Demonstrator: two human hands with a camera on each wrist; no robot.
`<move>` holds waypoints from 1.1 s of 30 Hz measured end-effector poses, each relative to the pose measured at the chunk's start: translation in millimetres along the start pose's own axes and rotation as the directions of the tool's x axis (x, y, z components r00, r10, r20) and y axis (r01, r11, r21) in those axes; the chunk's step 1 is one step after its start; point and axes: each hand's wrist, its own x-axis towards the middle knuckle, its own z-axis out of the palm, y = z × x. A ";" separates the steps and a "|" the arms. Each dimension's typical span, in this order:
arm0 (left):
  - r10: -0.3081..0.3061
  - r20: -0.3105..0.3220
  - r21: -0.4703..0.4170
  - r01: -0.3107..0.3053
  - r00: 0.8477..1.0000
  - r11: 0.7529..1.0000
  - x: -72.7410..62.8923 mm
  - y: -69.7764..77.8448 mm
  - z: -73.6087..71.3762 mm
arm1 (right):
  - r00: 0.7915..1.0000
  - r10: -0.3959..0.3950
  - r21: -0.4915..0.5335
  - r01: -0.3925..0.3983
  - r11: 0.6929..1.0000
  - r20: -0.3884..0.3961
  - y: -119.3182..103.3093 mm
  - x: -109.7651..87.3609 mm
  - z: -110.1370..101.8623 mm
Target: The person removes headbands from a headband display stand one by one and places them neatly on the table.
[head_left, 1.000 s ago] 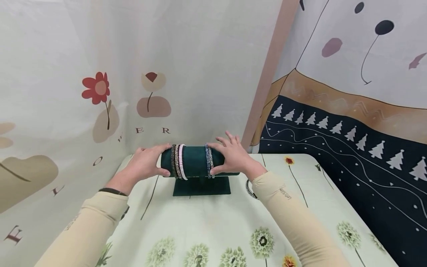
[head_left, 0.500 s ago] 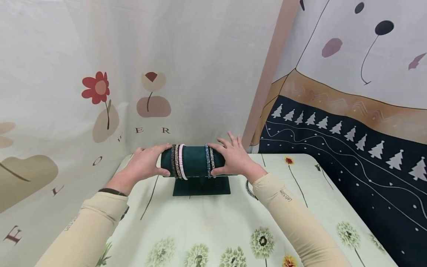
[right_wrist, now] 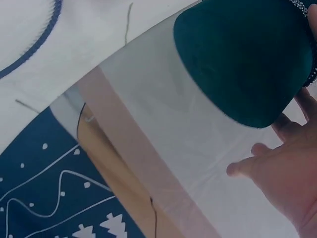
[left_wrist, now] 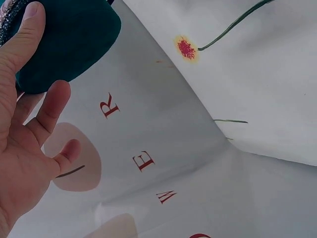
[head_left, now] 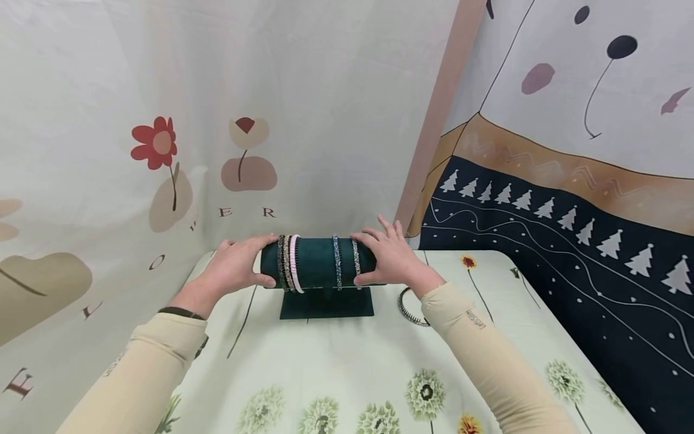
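Note:
A dark green padded headband stand [head_left: 317, 262] holds several headbands across its roll. My left hand [head_left: 233, 265] grips the roll's left end, thumb in front and fingers over the top. Beside its fingertips sit two dark sparkly headbands and a pink headband [head_left: 294, 265]. My right hand [head_left: 391, 256] pinches a silver sparkly headband [head_left: 356, 264] near the right end. Left of that, apart from it, is a blue sparkly headband [head_left: 337, 263]. In the left wrist view the left thumb [left_wrist: 30, 29] presses the green padding; the right wrist view shows the roll's bare end [right_wrist: 242, 59].
A dark toothed headband [head_left: 410, 313] lies on the flower-print tablecloth [head_left: 325, 355], partly behind the right sleeve. The stand's flat base [head_left: 328, 304] rests on the table. A printed curtain [head_left: 325, 120] hangs close behind it.
My right hand has slid the silver headband to the right, away from the blue one, which stays put. More of the headband on the table shows. The left hand keeps its grip.

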 end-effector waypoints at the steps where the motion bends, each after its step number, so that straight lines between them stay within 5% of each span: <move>1: -0.001 0.000 -0.001 0.001 1.000 1.000 0.1 -0.1 0.2 | 1.000 0.003 0.009 -0.003 1.000 -0.001 2.1 -1.1 -0.2; 20: -0.009 0.002 -0.005 0.009 1.000 1.000 -1.7 0.1 0.0 | 0.997 0.070 0.177 -0.076 0.981 0.041 29.4 -13.2 -1.4; 28: -0.010 0.010 -0.009 0.010 1.000 1.000 -0.3 0.7 0.9 | 0.988 0.063 0.393 -0.115 0.912 0.143 42.7 -4.4 7.8; 33: -0.021 0.010 -0.016 0.021 1.000 1.000 0.2 -0.3 0.5 | 0.980 0.079 0.416 -0.150 0.897 0.183 46.6 -2.0 8.2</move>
